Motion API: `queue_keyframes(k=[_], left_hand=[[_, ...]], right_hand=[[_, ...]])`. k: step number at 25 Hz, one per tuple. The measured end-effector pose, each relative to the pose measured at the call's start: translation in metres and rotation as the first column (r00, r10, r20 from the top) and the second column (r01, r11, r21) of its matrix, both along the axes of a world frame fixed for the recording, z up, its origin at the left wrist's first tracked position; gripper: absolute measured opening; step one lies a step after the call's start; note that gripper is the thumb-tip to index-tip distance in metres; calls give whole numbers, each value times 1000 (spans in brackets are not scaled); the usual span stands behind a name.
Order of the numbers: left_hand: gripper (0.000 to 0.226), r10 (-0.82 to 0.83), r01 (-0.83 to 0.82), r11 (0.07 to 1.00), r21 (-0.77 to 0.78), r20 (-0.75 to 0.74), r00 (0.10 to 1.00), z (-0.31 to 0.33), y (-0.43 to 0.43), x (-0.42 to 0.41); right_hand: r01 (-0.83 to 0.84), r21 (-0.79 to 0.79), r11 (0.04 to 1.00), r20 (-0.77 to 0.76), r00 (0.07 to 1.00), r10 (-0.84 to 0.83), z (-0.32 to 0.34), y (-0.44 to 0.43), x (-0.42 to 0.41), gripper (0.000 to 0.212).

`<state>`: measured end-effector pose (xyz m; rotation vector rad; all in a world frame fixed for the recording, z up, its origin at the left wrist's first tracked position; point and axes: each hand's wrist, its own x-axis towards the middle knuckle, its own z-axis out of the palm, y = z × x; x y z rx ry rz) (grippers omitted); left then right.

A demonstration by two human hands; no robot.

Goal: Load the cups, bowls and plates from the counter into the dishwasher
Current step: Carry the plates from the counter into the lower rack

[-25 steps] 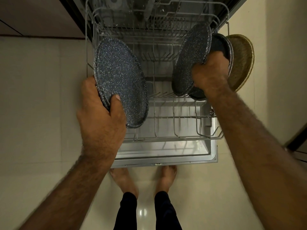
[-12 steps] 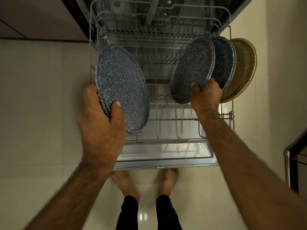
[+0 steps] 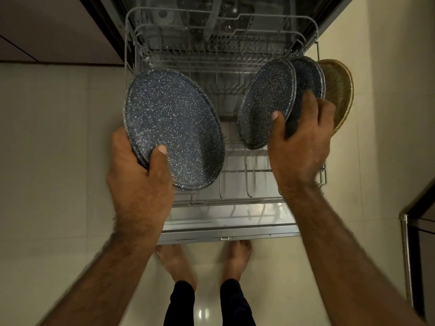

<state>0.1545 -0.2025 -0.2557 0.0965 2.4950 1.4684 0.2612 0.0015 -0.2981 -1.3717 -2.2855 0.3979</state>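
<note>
Right hand (image 3: 303, 142) slid higher, pinching front plate (image 3: 263, 97) of three racked; left hand (image 3: 138, 184) clamps plate stack (image 3: 174, 123).

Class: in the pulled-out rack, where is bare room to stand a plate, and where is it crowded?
Free: the rack's middle tines, between the left hand's speckled stack and the front speckled plate. Crowded: the right side, where the right hand grips that plate beside a second plate and a tan plate.
</note>
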Motion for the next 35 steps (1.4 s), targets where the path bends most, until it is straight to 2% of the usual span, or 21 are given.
queue_keyframes(k=[1, 2, 3, 4, 5, 6, 7, 8, 9, 11, 12, 13, 15, 17, 18, 20, 22, 25, 29, 35], left_hand=[[31, 37, -38, 999, 38, 31, 999, -3, -2, -1], [30, 75, -80, 994, 75, 74, 994, -5, -3, -2], [31, 110, -124, 987, 106, 128, 986, -7, -3, -2], [30, 142, -169, 977, 131, 190, 971, -8, -2, -2], [28, 166, -206, 967, 148, 246, 955, -10, -1, -3], [27, 173, -226, 961, 160, 290, 941, -12, -1, -3], [26, 162, -225, 959, 170, 321, 933, -14, 0, -4], [27, 150, -220, 960, 175, 343, 927, -16, 1, -4], [28, 139, -215, 960, 180, 359, 923, -18, 1, -5], [33, 112, -200, 961, 192, 389, 914, -23, 2, -5], [38, 101, -186, 966, 178, 400, 911, -25, 2, -4], [46, 96, -167, 975, 148, 400, 912, -28, 1, -3], [61, 103, -146, 985, 92, 367, 924, -33, -3, -1], [72, 99, -127, 990, 67, 322, 941, -35, -6, -2], [76, 94, -119, 991, 61, 313, 945, -35, -7, -2], [75, 84, -103, 994, 49, 300, 950, -36, -8, -3], [78, 70, -84, 996, 38, 285, 956, -37, -7, -4], [80, 70, -81, 996, 27, 276, 959, -37, -6, -7], [69, 57, -59, 998, -2, 265, 963, -39, -8, -7], [69, 56, -58, 998, 0, 254, 965, -43, -14, -8]], right_hand=[[-46, -34, 998, -28, 999, 45, 7, -9, -2, 61], [-85, -151, 985, -58, 995, 77, 6, -17, -3, 63], [-99, -341, 935, -83, 994, 75, 7, -25, -6, 70], [-90, -575, 813, -126, 992, 21, 6, -32, -9, 78], [-78, -796, 600, -180, 977, -113, 6, -39, -12, 83], [-109, -934, 340, -211, 937, -279, 4, -42, -13, 77], [-169, -977, 129, -208, 892, -402, 1, -43, -12, 62], [-235, -972, 2, -210, 863, -459, -1, -43, -11, 48], [-270, -962, -47, -217, 853, -474, 0, -42, -11, 41], [-286, -958, -17, -241, 838, -490, 4, -38, -10, 38], [-274, -960, 51, -263, 830, -492, 4, -34, -10, 37], [-256, -956, 140, -292, 829, -478, 7, -29, -11, 35], [-184, -906, 382, -338, 857, -389, 13, -20, -12, 28], [-96, -767, 634, -314, 918, -241, 19, -12, -16, 26], [-66, -681, 729, -289, 939, -185, 21, -9, -20, 28], [-52, -528, 848, -253, 962, -99, 23, -1, -30, 33], [-42, -446, 894, -204, 977, -56, 18, 5, -42, 41], [-47, -444, 895, -156, 987, -26, 3, 8, -54, 50], [-45, -418, 907, -123, 992, -7, -15, 1, -62, 53], [-42, -396, 917, -165, 986, -26, -17, -11, -56, 61]])
